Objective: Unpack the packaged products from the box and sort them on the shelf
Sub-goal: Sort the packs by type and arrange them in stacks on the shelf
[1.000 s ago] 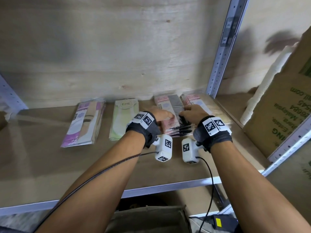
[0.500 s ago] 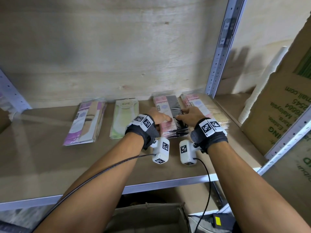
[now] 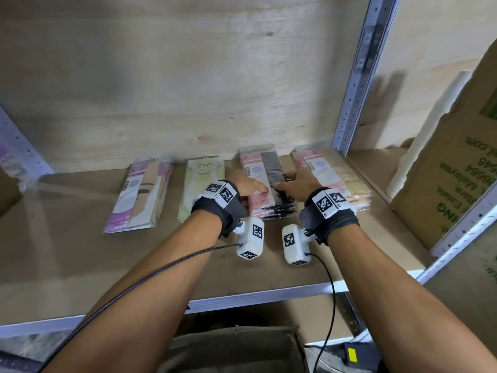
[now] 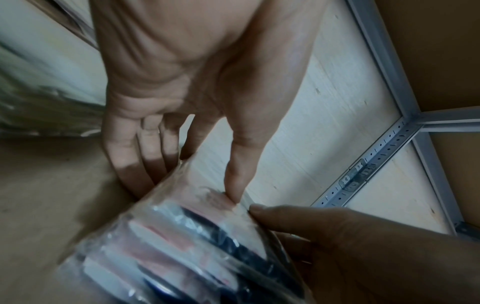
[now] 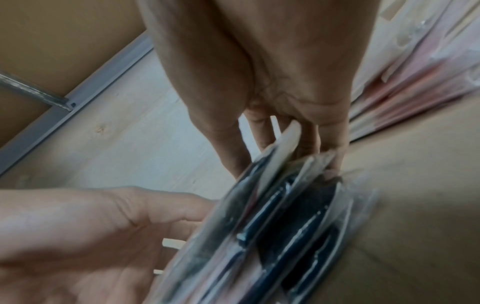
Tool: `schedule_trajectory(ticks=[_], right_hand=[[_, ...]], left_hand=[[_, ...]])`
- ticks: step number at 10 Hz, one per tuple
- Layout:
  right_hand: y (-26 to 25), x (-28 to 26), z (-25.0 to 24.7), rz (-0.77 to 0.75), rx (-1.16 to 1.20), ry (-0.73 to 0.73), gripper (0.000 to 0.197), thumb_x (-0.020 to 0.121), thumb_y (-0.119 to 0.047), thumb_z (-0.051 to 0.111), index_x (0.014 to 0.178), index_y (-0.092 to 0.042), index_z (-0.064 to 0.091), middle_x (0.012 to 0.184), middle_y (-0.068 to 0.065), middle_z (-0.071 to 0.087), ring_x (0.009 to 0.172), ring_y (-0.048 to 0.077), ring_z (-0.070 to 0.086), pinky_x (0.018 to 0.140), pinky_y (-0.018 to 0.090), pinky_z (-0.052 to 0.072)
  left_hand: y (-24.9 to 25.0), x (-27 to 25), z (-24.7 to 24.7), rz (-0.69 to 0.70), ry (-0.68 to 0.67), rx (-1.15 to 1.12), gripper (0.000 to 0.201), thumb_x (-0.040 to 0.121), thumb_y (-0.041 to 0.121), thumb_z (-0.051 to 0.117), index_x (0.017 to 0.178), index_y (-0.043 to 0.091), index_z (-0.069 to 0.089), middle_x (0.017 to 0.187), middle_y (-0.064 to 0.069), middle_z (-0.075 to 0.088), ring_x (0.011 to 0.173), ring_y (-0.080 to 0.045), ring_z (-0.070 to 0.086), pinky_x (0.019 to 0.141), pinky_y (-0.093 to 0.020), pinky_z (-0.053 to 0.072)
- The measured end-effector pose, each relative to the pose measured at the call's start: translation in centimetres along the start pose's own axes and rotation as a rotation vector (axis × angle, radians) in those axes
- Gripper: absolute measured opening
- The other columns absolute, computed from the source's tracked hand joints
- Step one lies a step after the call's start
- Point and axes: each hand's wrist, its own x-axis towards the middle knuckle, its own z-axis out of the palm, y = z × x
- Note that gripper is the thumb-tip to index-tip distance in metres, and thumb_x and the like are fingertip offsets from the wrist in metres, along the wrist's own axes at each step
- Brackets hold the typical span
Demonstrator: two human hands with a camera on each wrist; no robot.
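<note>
- The stack of black-and-pink packets [image 3: 265, 184] lies on the shelf [image 3: 80, 265], third in a row of four piles, and is flanked by both hands.
- Compared with a second ago, the stack looks squarer: its lower edges, then splayed, have been drawn closer together, though a few packet ends are still fanned at the front.
- The left hand [image 3: 248, 184] is laid against the stack's left side, its fingers [image 4: 135, 162] fairly straight along the edge and the thumb pressed on top; nothing is clenched.
- The right hand [image 3: 298, 181] is set against the right side, with its fingers [image 5: 330, 152] hooked among the packet edges.
- The purple packets [image 3: 142, 195], green packets [image 3: 200, 189] and beige packets [image 3: 330, 179] lie apart, untouched.
- This pile is judged nearly tidied; more packets may remain in the box [image 3: 231, 348] below.
</note>
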Motion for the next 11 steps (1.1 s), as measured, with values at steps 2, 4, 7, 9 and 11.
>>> schedule_trajectory(ticks=[2, 4, 7, 9, 11], right_hand=[[0.0, 0.0, -0.1, -0.011, 0.021, 0.004, 0.034, 0.089, -0.027, 0.068, 0.117, -0.009, 0.069, 0.115, 0.008, 0.072, 0.104, 0.023, 0.067, 0.098, 0.039, 0.052], [0.3, -1.1, -2.5, -0.070, 0.136, 0.098, 0.062, 0.094, -0.037, 0.062, 0.147, -0.011, 0.043, 0.146, 0.008, 0.051, 0.132, 0.027, 0.051, 0.114, 0.046, 0.038], [3.5, -2.7, -11.3, -0.075, 0.205, 0.515, 0.026, 0.093, -0.019, 0.060, 0.116, -0.017, 0.071, 0.114, 0.002, 0.072, 0.108, 0.019, 0.064, 0.102, 0.028, 0.046], [6.6, -2.6, -12.1, 0.077, 0.118, 0.391, 0.040, 0.093, -0.019, 0.059, 0.132, -0.017, 0.058, 0.126, 0.007, 0.064, 0.101, 0.020, 0.058, 0.090, 0.023, 0.040], [8.5, -1.5, -11.9, 0.148, 0.098, 0.283, 0.042, 0.095, -0.025, 0.053, 0.136, -0.018, 0.055, 0.130, 0.011, 0.060, 0.102, 0.024, 0.054, 0.089, 0.024, 0.038]], left_hand=[[0.0, 0.4, -0.2, 0.004, -0.001, -0.008, 0.039, 0.080, 0.010, 0.080, 0.117, 0.004, 0.068, 0.115, -0.015, 0.073, 0.105, -0.032, 0.070, 0.085, -0.038, 0.059], [3.2, -1.3, -0.7, 0.066, 0.192, 0.363, 0.060, 0.086, 0.038, 0.073, 0.132, 0.005, 0.054, 0.135, -0.014, 0.059, 0.121, -0.031, 0.058, 0.100, -0.040, 0.051], [10.6, -3.3, 5.5, 0.270, 0.129, 0.209, 0.047, 0.087, 0.033, 0.070, 0.123, 0.006, 0.055, 0.122, -0.006, 0.057, 0.114, -0.029, 0.057, 0.100, -0.033, 0.050], [10.5, -1.7, 11.3, 0.142, -0.086, 0.236, 0.047, 0.093, 0.029, 0.064, 0.133, 0.005, 0.054, 0.126, -0.011, 0.059, 0.108, -0.025, 0.059, 0.084, -0.034, 0.057], [8.9, -0.5, 13.7, 0.114, -0.088, 0.126, 0.045, 0.095, 0.012, 0.063, 0.136, -0.005, 0.053, 0.137, -0.020, 0.059, 0.107, -0.027, 0.067, 0.037, -0.008, 0.040]])
